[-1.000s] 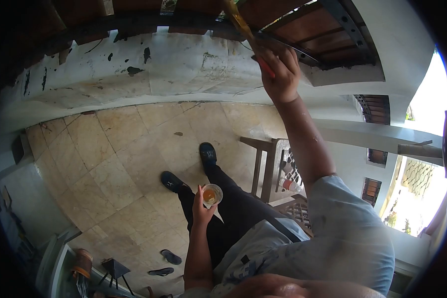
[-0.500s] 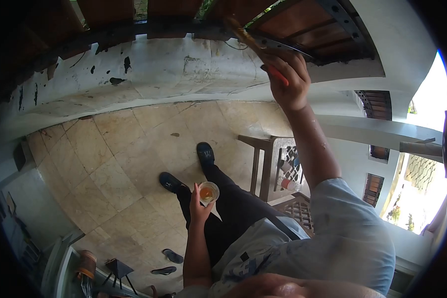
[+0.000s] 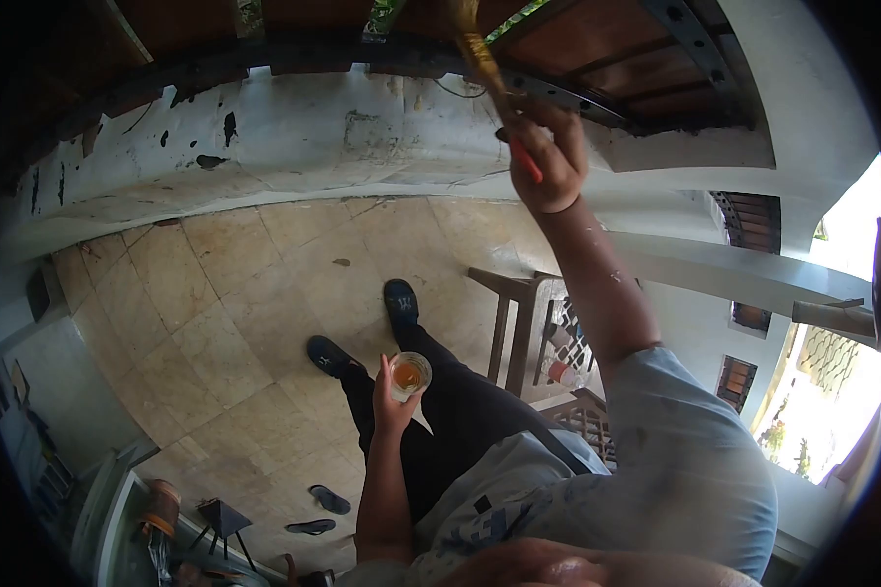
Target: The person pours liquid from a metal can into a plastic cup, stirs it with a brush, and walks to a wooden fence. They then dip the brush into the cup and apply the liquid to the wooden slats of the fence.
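While the right hand has its fingers closed in on the red-ended handle of a paintbrush, the brush's head lies before the brown slats above the stained white wall, though whether the bristles touch the wood cannot be told. The left hand curls thumb and fingers around the sides of a clear cup, its mouth facing up with amber liquid inside, just above the dark trousers. Pale marks on the dark shoes and the reddish label on the bottle by the wooden seat are too small to read.
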A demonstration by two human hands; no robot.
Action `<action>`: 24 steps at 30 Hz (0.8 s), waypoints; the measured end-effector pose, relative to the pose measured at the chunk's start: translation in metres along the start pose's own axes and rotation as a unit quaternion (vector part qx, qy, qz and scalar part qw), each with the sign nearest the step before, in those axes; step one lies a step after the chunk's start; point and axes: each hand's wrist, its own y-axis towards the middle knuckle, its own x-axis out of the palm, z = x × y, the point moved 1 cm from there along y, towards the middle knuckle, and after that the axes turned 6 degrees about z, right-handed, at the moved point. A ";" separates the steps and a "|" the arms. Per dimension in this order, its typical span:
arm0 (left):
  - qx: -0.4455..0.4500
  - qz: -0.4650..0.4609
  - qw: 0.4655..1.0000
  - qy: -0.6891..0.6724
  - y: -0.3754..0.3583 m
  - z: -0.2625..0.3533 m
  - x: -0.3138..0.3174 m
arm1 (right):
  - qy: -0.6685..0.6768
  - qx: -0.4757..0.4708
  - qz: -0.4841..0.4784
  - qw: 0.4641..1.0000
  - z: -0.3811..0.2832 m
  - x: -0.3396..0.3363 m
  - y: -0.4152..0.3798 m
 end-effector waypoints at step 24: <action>0.121 0.106 0.987 0.023 0.013 0.158 -0.093 | 0.148 0.329 -0.056 0.931 -0.018 -0.097 -0.020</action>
